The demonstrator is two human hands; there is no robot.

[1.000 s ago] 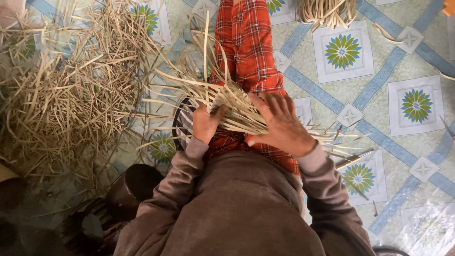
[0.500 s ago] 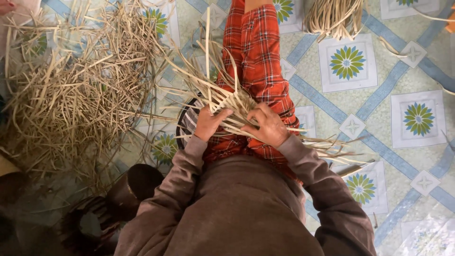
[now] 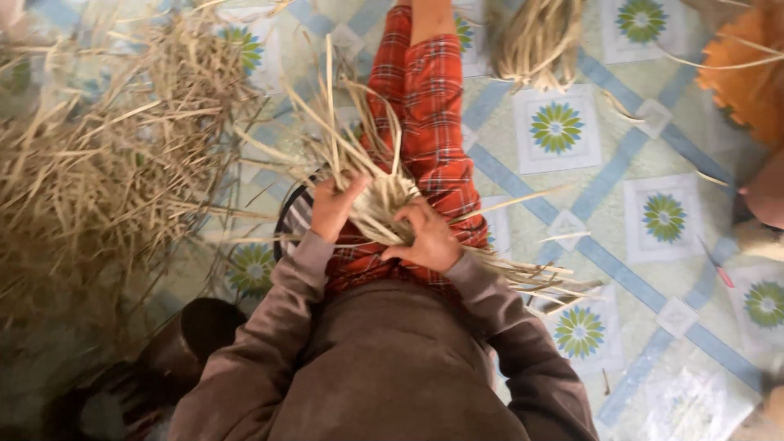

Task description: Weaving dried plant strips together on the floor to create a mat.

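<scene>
A bundle of pale flat cane strips [image 3: 377,193] lies across my lap, over my red plaid trouser leg [image 3: 425,122]. My left hand [image 3: 331,208] grips the strips at their left side, fingers curled around them. Pressing on the same bundle from the right, my right hand [image 3: 429,237] has its fingers closed over the strips. Loose strip ends fan out up-left and to the lower right [image 3: 531,278]. The frame is a little blurred.
A big heap of cut strips [image 3: 106,155] covers the floor at left. Another bundle [image 3: 535,41] lies at the top. A dark round stool or pot [image 3: 196,335] sits at lower left. Another person's orange clothing [image 3: 755,73] shows at upper right. The floor [image 3: 621,171] is tiled with flower patterns.
My right hand has slid left and closed tighter on the bundle, gathering the strips. The view has shifted right, bringing the other person's orange clothing into frame.
</scene>
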